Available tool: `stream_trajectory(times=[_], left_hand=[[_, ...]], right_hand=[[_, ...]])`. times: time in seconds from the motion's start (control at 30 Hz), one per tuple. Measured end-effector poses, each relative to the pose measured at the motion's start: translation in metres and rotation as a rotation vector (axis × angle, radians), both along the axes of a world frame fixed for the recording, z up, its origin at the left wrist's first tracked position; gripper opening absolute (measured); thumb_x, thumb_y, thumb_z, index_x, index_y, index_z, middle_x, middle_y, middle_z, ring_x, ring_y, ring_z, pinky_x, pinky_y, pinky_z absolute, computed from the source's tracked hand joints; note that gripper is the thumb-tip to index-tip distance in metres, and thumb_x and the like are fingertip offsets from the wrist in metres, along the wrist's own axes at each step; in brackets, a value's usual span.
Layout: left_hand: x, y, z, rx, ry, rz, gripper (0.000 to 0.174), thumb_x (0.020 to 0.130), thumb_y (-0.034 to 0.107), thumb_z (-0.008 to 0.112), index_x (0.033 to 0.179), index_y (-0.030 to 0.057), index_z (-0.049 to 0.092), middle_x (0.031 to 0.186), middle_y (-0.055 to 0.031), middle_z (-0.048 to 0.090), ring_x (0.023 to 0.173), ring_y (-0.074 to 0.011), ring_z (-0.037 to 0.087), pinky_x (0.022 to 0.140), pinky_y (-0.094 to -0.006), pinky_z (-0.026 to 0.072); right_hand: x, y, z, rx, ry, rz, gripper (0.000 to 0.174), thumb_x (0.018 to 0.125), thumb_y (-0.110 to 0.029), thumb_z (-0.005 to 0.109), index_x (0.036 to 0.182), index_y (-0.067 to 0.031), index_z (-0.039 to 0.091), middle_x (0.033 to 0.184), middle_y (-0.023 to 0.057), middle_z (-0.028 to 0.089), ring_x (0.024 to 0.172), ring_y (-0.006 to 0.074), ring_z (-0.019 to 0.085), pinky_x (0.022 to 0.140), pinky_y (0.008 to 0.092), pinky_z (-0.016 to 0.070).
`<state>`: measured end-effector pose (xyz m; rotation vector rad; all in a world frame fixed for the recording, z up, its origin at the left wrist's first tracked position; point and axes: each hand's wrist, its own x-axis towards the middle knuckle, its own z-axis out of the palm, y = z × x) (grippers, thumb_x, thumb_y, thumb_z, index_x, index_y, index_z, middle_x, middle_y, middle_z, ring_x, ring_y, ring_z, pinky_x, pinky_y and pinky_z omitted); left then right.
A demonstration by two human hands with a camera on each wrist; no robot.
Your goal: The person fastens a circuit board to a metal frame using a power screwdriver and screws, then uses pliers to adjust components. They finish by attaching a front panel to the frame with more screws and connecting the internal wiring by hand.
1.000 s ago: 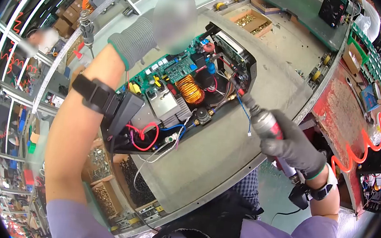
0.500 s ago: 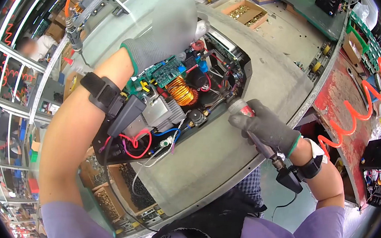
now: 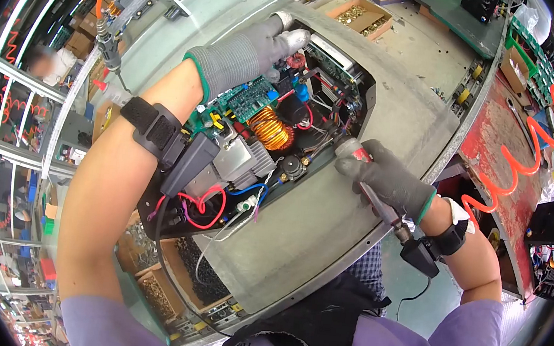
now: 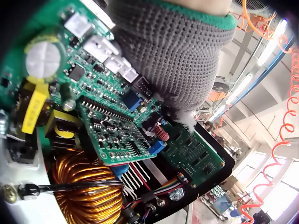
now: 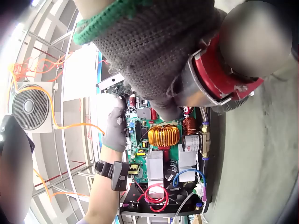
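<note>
A black-cased electronic unit (image 3: 367, 105) lies on the bench with its insides exposed: a green circuit board (image 3: 247, 100), a copper-wound coil (image 3: 271, 128) and silver heat sinks (image 4: 14, 172). My gloved left hand (image 3: 249, 48) rests along the unit's far side, fingers stretched toward the end panel's upper corner. In the left wrist view its fingertips are mostly hidden behind the glove. My gloved right hand (image 3: 394, 184) grips a red and silver power screwdriver (image 3: 381, 207). The driver's nose points at the unit's near right side; its tip is hard to make out among the wires.
A cardboard box of brass-coloured screws (image 3: 361, 18) stands at the back. Small-parts boxes (image 3: 202, 276) sit at the near left. Another driver (image 3: 109, 47) hangs at left on an orange hose. A red-topped side table (image 3: 495, 152) with a coiled hose (image 3: 491, 189) stands at right.
The right hand has brought the screwdriver left and in against the unit. A loose blue wire there has gone from sight. My left hand has slid slightly right along the far side.
</note>
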<state>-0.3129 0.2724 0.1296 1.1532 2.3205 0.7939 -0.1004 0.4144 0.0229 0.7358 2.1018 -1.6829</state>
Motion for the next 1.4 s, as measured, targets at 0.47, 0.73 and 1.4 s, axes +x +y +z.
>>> stream_trajectory(times=[0.47, 0.73, 1.4], left_hand=[[0.005, 0.004, 0.01, -0.067, -0.048, 0.023, 0.054, 0.098, 0.047, 0.051, 0.134, 0.0066, 0.051, 0.104, -0.0066, 0.063, 0.091, -0.0126, 0.056, 0.077, -0.0286, 0.0484], [0.002, 0.006, 0.003, -0.042, -0.055, 0.055, 0.052, 0.098, 0.045, 0.052, 0.132, 0.0062, 0.052, 0.101, -0.005, 0.062, 0.09, -0.0136, 0.055, 0.078, -0.0294, 0.0474], [-0.011, 0.009, -0.011, -0.02, -0.063, 0.038, 0.04, 0.1, 0.04, 0.049, 0.122, 0.0075, 0.055, 0.093, 0.0001, 0.06, 0.07, -0.0077, 0.05, 0.056, -0.0251, 0.0452]], right_hand=[[-0.004, 0.002, 0.009, 0.377, 0.02, 0.134, 0.083, 0.075, -0.052, 0.075, 0.13, 0.0018, 0.042, 0.109, 0.0246, 0.063, 0.104, 0.0355, 0.063, 0.089, 0.0386, 0.048], [-0.009, 0.002, -0.001, 0.32, 0.028, 0.042, 0.079, 0.075, -0.046, 0.078, 0.124, 0.0046, 0.044, 0.106, 0.0248, 0.063, 0.101, 0.0344, 0.064, 0.087, 0.0389, 0.0489], [-0.011, 0.004, -0.006, 0.303, 0.044, 0.064, 0.087, 0.073, -0.05, 0.078, 0.128, 0.0064, 0.04, 0.111, 0.0252, 0.061, 0.105, 0.0345, 0.062, 0.089, 0.0395, 0.0482]])
